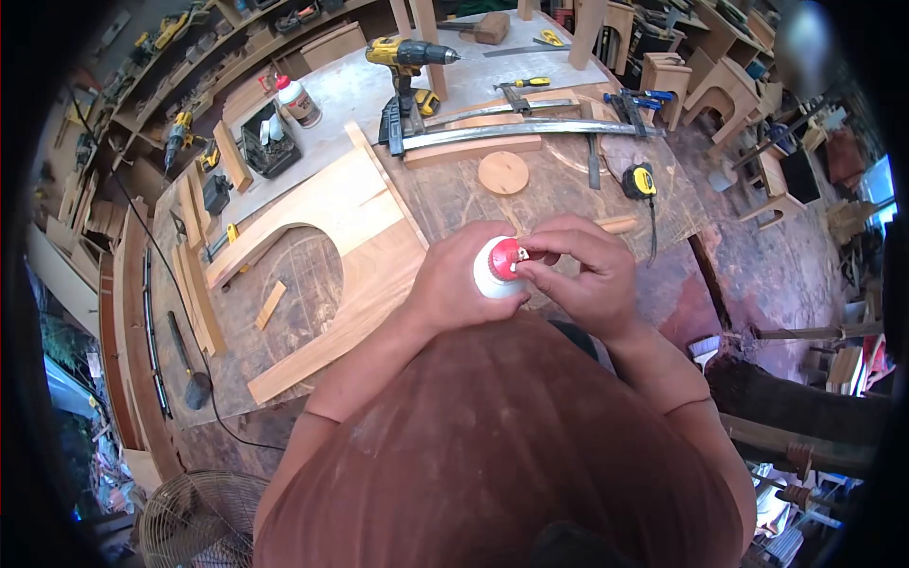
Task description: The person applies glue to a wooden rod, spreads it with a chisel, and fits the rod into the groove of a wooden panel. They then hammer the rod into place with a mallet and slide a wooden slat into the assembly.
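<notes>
My left hand [454, 275] is wrapped round a white glue bottle [490, 284] with a red cap, held close to my chest with its top towards me. The thumb and fingers of my right hand [587, 275] pinch at the small tip of the red cap. Whitish residue shows on that tip. Beyond my left hand lies an arched wooden panel [365, 232] on the workbench. A round wooden disc [503, 173] rests on the bench past the bottle.
A yellow cordless drill [407, 59] stands at the back beside long bar clamps [530, 130]. A tape measure [640, 180] lies at the right. Another red-capped bottle [299, 102] and a black bin [270, 140] stand back left. A fan [204, 521] is at lower left.
</notes>
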Demonstrator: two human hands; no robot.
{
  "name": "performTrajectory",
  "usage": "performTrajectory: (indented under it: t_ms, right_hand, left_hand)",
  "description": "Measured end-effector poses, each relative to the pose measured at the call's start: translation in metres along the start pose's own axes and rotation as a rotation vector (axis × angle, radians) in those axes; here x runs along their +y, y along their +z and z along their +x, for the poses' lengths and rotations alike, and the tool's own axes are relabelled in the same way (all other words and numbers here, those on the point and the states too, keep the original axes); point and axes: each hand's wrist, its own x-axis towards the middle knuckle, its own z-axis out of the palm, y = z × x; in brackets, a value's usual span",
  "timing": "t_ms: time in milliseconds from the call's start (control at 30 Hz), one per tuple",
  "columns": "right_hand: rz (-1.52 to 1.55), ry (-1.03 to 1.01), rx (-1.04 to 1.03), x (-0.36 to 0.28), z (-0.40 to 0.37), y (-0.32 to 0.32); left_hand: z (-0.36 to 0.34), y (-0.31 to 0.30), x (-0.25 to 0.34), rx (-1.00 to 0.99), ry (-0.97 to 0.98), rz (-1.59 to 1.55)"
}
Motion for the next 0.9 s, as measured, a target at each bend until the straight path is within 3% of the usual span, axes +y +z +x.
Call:
performTrajectory:
  t_ms: [300,667,900]
  right_hand:
    - [0.004,-0.002,-0.027,-0.004,0.004,-0.006]
    - [0.060,0.054,-0.076,-0.001,0.003,-0.006]
    - [0.019,0.079,-0.031,-0.003,0.004,-0.003]
  left_hand:
    - [0.003,-0.015,0.011,-0.036,-0.005,0.102]
    - [0.001,-0.028,0.004,-0.212,-0.041,-0.008]
    - [0.001,-0.026,-0.001,-0.205,-0.045,-0.013]
